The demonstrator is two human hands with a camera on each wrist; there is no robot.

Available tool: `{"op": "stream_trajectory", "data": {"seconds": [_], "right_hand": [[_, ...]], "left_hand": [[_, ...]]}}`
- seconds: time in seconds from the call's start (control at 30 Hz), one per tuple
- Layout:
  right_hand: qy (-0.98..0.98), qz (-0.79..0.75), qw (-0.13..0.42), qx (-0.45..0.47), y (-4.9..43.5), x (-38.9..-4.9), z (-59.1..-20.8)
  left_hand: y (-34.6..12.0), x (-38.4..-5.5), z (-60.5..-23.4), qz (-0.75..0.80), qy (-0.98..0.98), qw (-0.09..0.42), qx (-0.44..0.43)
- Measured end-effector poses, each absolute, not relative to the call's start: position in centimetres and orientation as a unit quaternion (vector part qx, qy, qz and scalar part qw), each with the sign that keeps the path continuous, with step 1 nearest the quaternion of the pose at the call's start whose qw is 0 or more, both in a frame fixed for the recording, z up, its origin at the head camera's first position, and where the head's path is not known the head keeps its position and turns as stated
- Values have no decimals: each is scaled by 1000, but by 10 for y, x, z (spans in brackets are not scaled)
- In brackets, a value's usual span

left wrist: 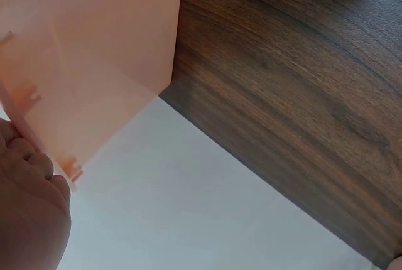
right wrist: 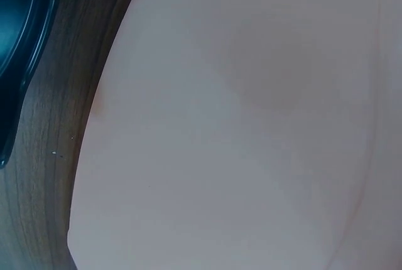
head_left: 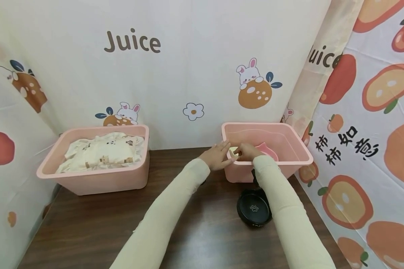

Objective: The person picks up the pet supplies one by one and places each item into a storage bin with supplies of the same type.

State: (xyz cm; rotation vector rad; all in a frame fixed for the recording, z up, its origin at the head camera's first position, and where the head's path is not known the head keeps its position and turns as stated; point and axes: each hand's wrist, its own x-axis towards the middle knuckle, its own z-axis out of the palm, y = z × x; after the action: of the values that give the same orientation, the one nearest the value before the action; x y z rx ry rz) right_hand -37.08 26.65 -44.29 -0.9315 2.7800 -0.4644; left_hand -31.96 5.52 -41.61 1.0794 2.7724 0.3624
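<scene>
Pink rectangular plastic bin [head_left: 294, 149]: left hand [head_left: 217, 155] touching it, fingers extended; right hand [head_left: 248, 152] inside, at pale-yellow item [head_left: 233, 152] between hands, grip unclear.

Ahead of you hangs a white cloth backdrop [head_left: 175, 82], printed with dark "Juice" lettering [head_left: 132, 41], a white-petalled flower [head_left: 193, 111] and rabbits [head_left: 248, 74] leaning on orange fruit [head_left: 254, 95]. To your right, a creased white persimmon-print cloth [head_left: 360, 168] carries black Chinese characters [head_left: 347, 135]; to your left, another fruit-printed cloth [head_left: 23, 123] slants in. Below you lies a dark brown wood-grain tabletop [head_left: 97, 216], where light leaves a pale sheen [head_left: 208, 235] near the middle.
</scene>
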Motion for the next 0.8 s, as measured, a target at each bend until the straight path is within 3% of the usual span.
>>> {"op": "stream_trajectory", "data": {"seconds": [0.6,0.8], "right_hand": [[943,-156,142,-258,266,-368,-442],[930,-208,211,-215,269,-369,-444]], "left_hand": [[55,-318,-419,112,923,66,363],[56,-320,-420,97,925,69,362]]}}
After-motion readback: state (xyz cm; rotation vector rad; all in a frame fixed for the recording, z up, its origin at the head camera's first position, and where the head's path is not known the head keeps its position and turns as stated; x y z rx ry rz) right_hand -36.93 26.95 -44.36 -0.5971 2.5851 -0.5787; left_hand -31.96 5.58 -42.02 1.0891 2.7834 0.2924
